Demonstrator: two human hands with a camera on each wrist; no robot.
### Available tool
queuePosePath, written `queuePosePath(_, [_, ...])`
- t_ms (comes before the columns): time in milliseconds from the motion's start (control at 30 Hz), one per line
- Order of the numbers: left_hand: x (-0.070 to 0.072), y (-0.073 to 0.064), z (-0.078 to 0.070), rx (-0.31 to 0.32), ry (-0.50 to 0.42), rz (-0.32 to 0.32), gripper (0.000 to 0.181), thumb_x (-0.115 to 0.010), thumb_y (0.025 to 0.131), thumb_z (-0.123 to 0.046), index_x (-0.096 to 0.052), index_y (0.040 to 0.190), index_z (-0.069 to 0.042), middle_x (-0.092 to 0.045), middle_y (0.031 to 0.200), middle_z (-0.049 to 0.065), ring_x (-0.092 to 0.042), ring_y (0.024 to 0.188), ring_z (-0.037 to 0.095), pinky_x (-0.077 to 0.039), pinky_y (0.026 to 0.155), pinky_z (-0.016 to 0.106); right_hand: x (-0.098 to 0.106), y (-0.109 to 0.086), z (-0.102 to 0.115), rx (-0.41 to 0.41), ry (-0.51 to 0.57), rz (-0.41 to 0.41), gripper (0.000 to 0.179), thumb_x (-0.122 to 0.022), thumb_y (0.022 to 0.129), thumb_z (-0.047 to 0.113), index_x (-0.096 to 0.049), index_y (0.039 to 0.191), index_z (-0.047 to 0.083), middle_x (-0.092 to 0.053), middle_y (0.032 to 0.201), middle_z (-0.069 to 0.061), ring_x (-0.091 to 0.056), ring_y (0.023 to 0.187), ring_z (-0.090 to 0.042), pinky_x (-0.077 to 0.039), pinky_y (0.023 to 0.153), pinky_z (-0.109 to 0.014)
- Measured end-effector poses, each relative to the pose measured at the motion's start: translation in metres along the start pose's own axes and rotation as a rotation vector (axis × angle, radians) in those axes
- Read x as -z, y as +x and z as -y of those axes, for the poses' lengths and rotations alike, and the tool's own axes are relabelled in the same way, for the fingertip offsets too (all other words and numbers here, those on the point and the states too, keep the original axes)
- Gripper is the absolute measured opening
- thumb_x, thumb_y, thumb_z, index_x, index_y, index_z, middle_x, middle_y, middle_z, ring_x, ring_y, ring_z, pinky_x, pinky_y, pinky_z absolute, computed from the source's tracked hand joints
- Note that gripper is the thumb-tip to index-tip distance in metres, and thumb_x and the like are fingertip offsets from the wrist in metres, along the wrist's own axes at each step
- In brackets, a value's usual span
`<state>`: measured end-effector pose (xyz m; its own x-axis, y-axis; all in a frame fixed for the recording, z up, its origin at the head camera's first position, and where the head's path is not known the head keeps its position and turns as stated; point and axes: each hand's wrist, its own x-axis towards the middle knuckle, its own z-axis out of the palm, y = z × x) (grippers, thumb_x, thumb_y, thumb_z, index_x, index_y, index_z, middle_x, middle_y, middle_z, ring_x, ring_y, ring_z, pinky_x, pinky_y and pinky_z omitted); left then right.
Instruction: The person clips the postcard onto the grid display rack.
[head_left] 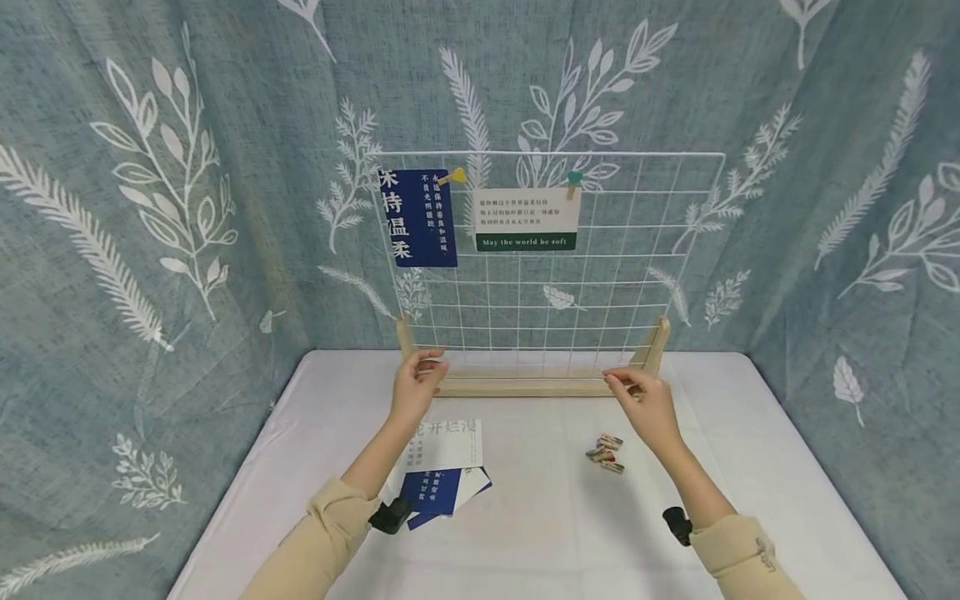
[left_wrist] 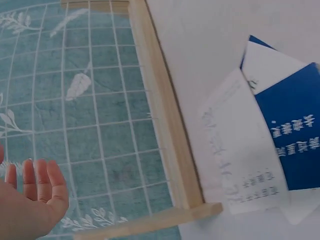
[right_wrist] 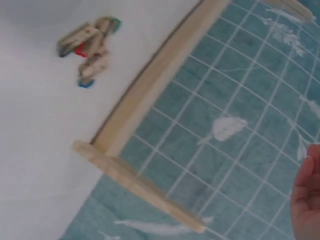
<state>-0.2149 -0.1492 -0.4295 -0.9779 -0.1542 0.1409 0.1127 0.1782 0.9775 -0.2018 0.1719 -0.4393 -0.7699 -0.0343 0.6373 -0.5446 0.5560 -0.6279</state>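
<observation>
My left hand (head_left: 418, 387) is raised before the lower left of a white wire grid (head_left: 517, 317), its fingers loosely bent and holding nothing. Across from it my right hand (head_left: 647, 407) hovers near the grid's lower right, thumb and fingers close together with nothing visible between them. The grid stands upright in a wooden base (head_left: 525, 387). A blue card (head_left: 423, 221) hangs at its upper left by a clothespin with a yellow end (head_left: 457, 175). Beside it hangs a white and green card (head_left: 525, 218), held by a clothespin with a teal end (head_left: 574, 182).
Below my left hand a white card (head_left: 450, 450) overlaps a blue card (head_left: 435, 492) and others in a loose pile. Several small wooden clothespins (right_wrist: 90, 42) with coloured ends lie heaped on the white table (head_left: 540, 517). Leaf-patterned curtains (head_left: 247, 167) surround the table's back and sides.
</observation>
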Motion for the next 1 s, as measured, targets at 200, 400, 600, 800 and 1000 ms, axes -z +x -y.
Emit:
queuePosePath(200, [0.007, -0.009, 0.015, 0.005, 0.035, -0.045, 0.027, -0.059, 0.092, -0.008, -0.056, 0.115, 0.004, -0.060, 0.099, 0.011, -0.052, 0.073, 0.000, -0.048, 0.064, 0.017, -0.002, -0.021, -0.017, -0.026, -0.009, -0.005, 0.008, -0.064, 0.084, -0.001, -0.070, 0.088, -0.006, -0.072, 0.079, -0.015, -0.054, 0.067, 0.008, -0.045, 0.060, -0.009])
queuePosePath(400, [0.017, -0.021, 0.027, -0.008, 0.088, -0.059, 0.027, -0.058, 0.093, -0.008, -0.055, 0.115, 0.005, -0.060, 0.104, 0.019, -0.051, 0.075, 0.000, -0.043, 0.066, 0.013, -0.004, -0.037, -0.030, -0.025, -0.025, -0.016, 0.006, -0.065, 0.083, -0.003, -0.070, 0.085, -0.005, -0.071, 0.077, -0.014, -0.055, 0.067, 0.007, -0.045, 0.059, -0.009])
queuePosePath(600, [0.027, -0.025, 0.052, -0.045, 0.208, -0.095, 0.025, -0.059, 0.092, -0.008, -0.056, 0.112, 0.006, -0.061, 0.104, 0.023, -0.054, 0.086, 0.012, -0.043, 0.077, 0.017, -0.006, -0.051, -0.037, -0.017, -0.044, -0.015, 0.007, -0.065, 0.082, -0.006, -0.070, 0.086, -0.003, -0.071, 0.078, -0.013, -0.055, 0.067, 0.005, -0.047, 0.057, -0.013])
queuePosePath(800, [0.035, -0.026, 0.072, 0.015, 0.290, -0.134, 0.023, -0.059, 0.090, -0.006, -0.058, 0.110, 0.005, -0.064, 0.098, 0.023, -0.054, 0.079, 0.009, -0.044, 0.069, 0.018, -0.010, -0.061, -0.042, -0.038, -0.052, 0.003, 0.008, -0.064, 0.082, -0.006, -0.070, 0.086, -0.003, -0.071, 0.080, -0.014, -0.054, 0.065, 0.005, -0.048, 0.056, -0.016])
queuePosePath(1000, [0.043, -0.030, 0.087, 0.067, 0.351, -0.159, 0.023, -0.059, 0.090, -0.008, -0.059, 0.110, 0.004, -0.065, 0.097, 0.024, -0.061, 0.081, 0.025, -0.044, 0.067, 0.023, -0.011, -0.066, -0.047, -0.068, -0.063, 0.016, 0.006, -0.065, 0.082, -0.004, -0.070, 0.085, -0.003, -0.071, 0.078, -0.013, -0.052, 0.064, 0.007, -0.049, 0.054, -0.018])
